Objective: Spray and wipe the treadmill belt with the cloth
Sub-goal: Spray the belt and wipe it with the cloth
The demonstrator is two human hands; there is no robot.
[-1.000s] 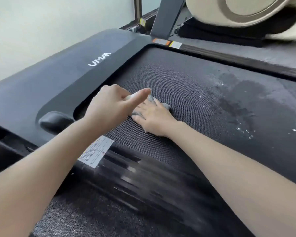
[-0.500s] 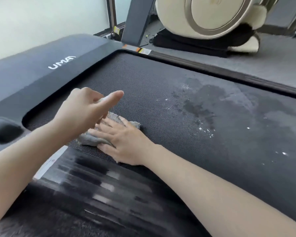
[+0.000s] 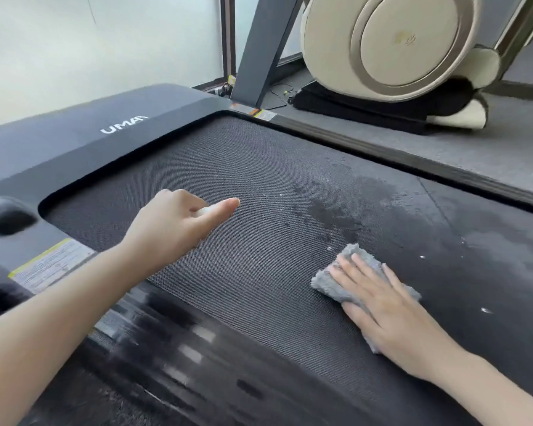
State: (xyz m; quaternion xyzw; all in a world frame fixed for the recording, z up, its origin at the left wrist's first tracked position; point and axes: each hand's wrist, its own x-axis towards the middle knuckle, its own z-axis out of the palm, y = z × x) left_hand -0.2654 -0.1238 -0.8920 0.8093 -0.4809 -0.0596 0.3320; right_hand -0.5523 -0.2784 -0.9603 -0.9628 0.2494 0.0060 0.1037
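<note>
Directly beneath right fingers [image 3: 366, 272], cloth [image 3: 325, 282]

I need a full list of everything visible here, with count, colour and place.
treadmill belt: one, black, centre
wet patch: one, darker, on the belt beyond the cloth
cloth: one, grey, on the belt under the right hand
motor cover: one, dark grey, left of the belt
warning label: one, white and yellow, lower left
round machine: one, beige, top right
left hand: one, above the belt, holds a mostly hidden white object
right hand: one, flat on the cloth
</note>
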